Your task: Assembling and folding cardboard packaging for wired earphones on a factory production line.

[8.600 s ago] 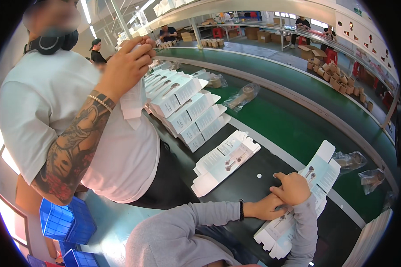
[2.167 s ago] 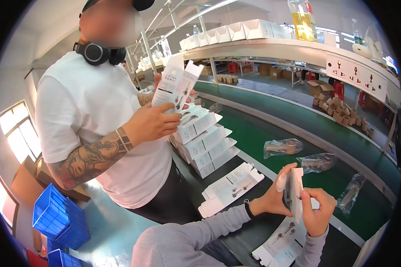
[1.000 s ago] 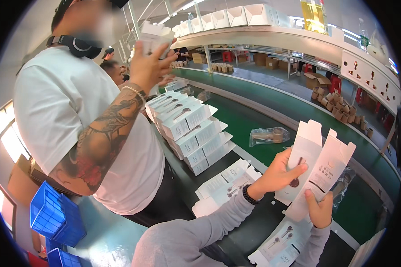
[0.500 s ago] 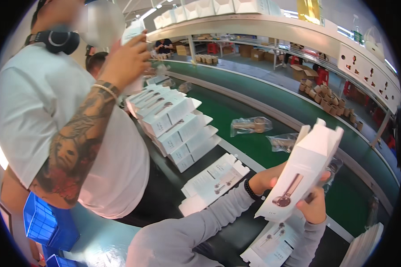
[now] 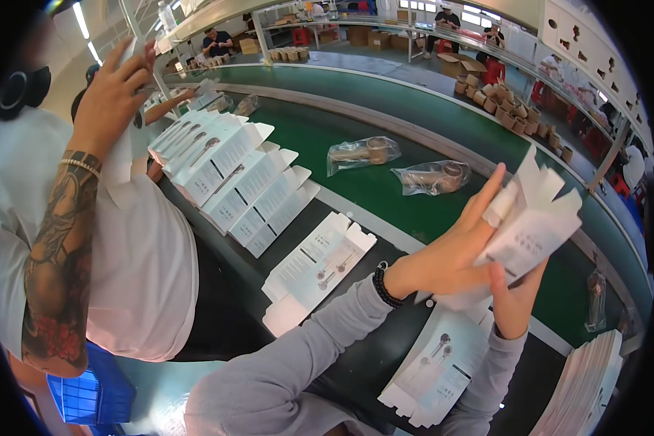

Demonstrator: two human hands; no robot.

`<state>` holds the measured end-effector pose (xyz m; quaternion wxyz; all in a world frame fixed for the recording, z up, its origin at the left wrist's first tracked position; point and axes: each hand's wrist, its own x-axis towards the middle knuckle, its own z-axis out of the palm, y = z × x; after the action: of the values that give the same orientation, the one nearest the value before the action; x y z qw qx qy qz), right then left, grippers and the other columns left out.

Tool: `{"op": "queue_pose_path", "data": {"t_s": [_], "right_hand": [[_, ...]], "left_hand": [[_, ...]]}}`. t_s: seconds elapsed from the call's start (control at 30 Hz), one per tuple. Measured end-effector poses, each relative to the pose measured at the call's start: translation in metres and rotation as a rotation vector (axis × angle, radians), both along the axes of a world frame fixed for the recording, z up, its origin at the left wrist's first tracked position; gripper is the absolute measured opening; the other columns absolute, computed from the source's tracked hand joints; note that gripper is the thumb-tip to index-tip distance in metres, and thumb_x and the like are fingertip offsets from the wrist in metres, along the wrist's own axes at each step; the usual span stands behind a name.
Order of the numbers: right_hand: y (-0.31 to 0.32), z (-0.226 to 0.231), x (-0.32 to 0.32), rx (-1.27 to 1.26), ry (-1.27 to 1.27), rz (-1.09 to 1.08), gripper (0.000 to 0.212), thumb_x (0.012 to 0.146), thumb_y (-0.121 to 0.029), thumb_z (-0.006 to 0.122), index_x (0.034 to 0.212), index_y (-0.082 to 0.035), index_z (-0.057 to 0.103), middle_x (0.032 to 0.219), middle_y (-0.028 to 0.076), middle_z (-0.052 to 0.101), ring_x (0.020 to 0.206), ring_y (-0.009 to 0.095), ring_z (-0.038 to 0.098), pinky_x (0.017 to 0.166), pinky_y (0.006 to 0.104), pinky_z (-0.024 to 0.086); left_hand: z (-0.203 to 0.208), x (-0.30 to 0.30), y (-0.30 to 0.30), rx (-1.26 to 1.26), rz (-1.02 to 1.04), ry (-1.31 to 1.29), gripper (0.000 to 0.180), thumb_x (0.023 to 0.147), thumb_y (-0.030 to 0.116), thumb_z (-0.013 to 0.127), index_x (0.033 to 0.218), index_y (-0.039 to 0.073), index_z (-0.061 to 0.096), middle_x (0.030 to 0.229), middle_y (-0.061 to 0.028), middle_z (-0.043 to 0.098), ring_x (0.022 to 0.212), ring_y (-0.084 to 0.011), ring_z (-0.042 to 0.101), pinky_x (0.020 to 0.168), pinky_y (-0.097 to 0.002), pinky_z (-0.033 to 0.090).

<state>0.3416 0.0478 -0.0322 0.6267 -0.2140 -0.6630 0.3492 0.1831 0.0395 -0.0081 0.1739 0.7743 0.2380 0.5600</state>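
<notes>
Pressing the white carton [image 5: 527,240] between both hands, tilted above the tabletop [image 5: 380,257]: left hand [image 5: 447,256] with fingers stretched along the side, right hand [image 5: 514,307] supporting from below, its fingers partly hidden, cannot tell how bent. Probably light, thin card, stiff at the folds, easy to dent, a little slippery; better to hold by the side panels, near creases, not by the loose flaps. Just below, a printed flat carton [image 5: 436,360], so turn higher. Mind also, beyond the tabletop's grey edge, bagged brown pieces [image 5: 434,176] on the green belt [image 5: 407,218]; more room upward.
</notes>
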Motion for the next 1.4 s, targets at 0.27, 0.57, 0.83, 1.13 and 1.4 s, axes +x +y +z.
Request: {"op": "queue_pose_path", "data": {"t_s": [0.27,0.57,0.83,1.13,1.4], "right_hand": [[-0.013,0.008,0.001,-0.27,-0.306,0.321,0.082,0.065,-0.024,0.078,0.129,0.0,0.034,0.118,0.011,0.049,0.104,0.018,0.052,0.088,0.031,0.043],[-0.015,-0.001,-0.012,0.105,-0.496,0.006,0.094,0.063,-0.022,0.08,0.137,0.0,0.027,0.121,0.018,0.047,0.105,0.027,0.053,0.088,0.0365,0.042],[-0.015,-0.014,-0.008,0.03,-0.038,0.213,0.078,0.082,-0.038,0.063,0.138,-0.004,0.02,0.125,0.013,0.038,0.111,0.024,0.043,0.09,0.0351,0.038],[-0.021,-0.001,-0.014,-0.047,0.029,0.251,0.052,0.092,-0.023,0.05,0.133,-0.004,0.024,0.126,0.015,0.039,0.108,0.022,0.049,0.082,0.0305,0.045],[-0.024,-0.002,-0.011,-0.161,0.004,0.345,0.034,0.095,-0.022,0.044,0.124,-0.005,0.037,0.12,0.008,0.04,0.088,0.012,0.049,0.073,0.0247,0.043]], "left_hand": [[0.005,-0.017,-0.013,0.262,0.115,-0.113,0.07,0.087,0.048,0.045,0.136,0.001,0.031,0.139,-0.0213,0.035,0.135,-0.044,0.011,0.106,-0.0541,0.007],[0.014,-0.032,-0.029,0.122,0.22,0.142,0.052,0.093,0.031,0.044,0.134,-0.001,0.035,0.122,-0.0208,0.05,0.123,-0.0389,0.038,0.103,-0.0438,0.024],[0.009,-0.006,-0.02,0.199,0.049,-0.229,0.039,0.08,0.0,0.053,0.119,0.001,0.049,0.105,-0.0158,0.052,0.094,-0.0271,0.052,0.081,-0.0339,0.043],[0.003,-0.005,-0.017,0.226,0.05,-0.086,0.063,0.076,-0.01,0.051,0.133,0.005,0.029,0.097,-0.0101,0.051,0.105,-0.0307,0.052,0.088,-0.0425,0.043],[0.0,-0.011,-0.022,0.199,0.079,0.0,0.063,0.075,-0.014,0.049,0.132,0.004,0.031,0.082,-0.0057,0.048,0.074,-0.0143,0.05,0.071,-0.029,0.042]]}}
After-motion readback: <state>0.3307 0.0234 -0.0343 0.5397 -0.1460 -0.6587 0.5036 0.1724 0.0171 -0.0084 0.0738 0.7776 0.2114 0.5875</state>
